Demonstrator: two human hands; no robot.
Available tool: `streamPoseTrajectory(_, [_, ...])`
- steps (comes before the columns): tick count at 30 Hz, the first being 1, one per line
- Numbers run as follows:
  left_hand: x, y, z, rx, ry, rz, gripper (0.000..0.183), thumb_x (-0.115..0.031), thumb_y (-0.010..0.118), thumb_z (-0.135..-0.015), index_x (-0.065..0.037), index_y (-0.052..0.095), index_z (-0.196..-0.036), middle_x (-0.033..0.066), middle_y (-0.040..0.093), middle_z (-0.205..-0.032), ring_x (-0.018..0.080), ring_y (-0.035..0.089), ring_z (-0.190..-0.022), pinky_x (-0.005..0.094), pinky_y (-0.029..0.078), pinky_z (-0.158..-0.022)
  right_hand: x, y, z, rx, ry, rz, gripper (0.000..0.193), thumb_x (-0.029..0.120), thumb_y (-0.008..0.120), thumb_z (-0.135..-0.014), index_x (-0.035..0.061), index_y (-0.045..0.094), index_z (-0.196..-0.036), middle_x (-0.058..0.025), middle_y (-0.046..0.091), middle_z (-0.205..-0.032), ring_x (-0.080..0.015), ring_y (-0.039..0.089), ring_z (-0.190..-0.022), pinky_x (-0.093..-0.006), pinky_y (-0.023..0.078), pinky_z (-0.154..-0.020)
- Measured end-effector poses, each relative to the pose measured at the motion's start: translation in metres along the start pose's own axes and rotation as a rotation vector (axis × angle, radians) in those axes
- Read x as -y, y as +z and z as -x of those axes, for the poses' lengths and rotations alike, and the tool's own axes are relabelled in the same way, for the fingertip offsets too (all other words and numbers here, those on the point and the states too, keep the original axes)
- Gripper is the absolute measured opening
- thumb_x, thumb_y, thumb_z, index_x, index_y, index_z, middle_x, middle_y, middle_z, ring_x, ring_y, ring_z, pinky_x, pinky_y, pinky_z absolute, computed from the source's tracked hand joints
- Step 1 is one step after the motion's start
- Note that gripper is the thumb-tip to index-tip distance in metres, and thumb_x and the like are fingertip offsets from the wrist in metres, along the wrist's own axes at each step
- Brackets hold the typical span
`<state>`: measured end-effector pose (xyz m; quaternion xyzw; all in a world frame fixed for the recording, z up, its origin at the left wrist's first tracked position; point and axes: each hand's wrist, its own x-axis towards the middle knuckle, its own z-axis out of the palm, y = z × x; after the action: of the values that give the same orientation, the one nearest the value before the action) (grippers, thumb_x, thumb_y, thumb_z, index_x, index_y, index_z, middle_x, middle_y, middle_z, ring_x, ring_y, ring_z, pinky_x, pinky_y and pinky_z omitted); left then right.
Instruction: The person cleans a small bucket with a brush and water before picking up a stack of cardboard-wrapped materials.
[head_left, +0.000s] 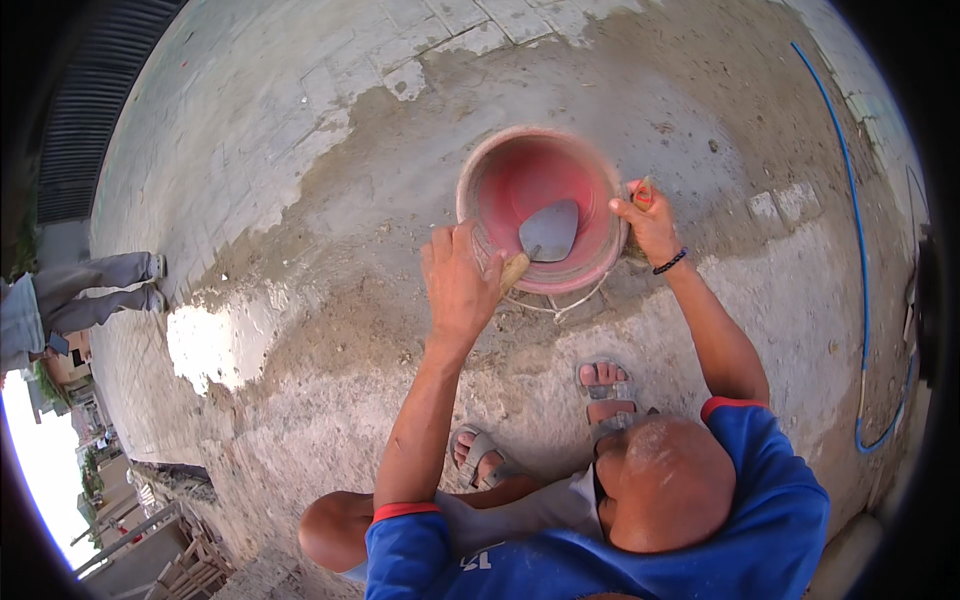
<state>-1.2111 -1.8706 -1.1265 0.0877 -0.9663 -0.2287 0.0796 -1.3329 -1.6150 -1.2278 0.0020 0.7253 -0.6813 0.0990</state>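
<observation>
A round reddish bucket (606, 255), crusted with grey around its rim, stands on the ground in front of me. My left hand (462, 285) is closed at its left side, with the wooden handle of a trowel (549, 230) under the thumb. The trowel's flat grey blade reaches over the inside of the bucket. At the right rim, my right hand (652, 228) is closed around a short wooden handle (643, 194) with red on it; the rest of that tool cannot be made out. The right thumb lies against the rim. A thin pale bail (560, 314) hangs down the bucket's near side.
Wet grey mortar (400, 190) covers the ground around the bucket, with pavers (500, 20) beyond. A puddle (210, 345) shines at left, near a standing person (100, 285). A blue hose (858, 250) runs along the right. My sandalled feet (606, 385) are close below the bucket.
</observation>
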Motion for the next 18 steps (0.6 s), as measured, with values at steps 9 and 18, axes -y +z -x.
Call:
streamPoseTrajectory(9, [0.048,0.022,-0.003,0.419,-0.823,0.857,0.049,-0.016,0.064,-0.083,0.006,0.042,-0.121,0.0218,0.056,-0.110,0.0266,0.062,-0.089,0.0413,0.055,-0.072,0.020,-0.011,0.012,0.188,0.101,-0.230,0.028,0.023,0.071,-0.082,0.0015,0.056,-0.092,0.0038,0.053,-0.079,-0.0050,0.047,-0.073,-0.0228,0.042,-0.065])
streamPoseTrajectory(18, [0.076,0.044,-0.002,0.299,-0.937,1.275,0.021,-0.006,0.053,-0.081,-0.001,0.046,-0.100,0.0126,0.060,-0.086,0.0238,0.064,-0.065,0.0356,0.058,-0.049,0.146,-0.059,-0.006,0.142,-0.074,0.584,0.035,0.031,0.063,-0.088,0.0003,0.062,-0.103,-0.0095,0.066,-0.093,-0.0158,0.062,-0.081,-0.0291,0.050,-0.071])
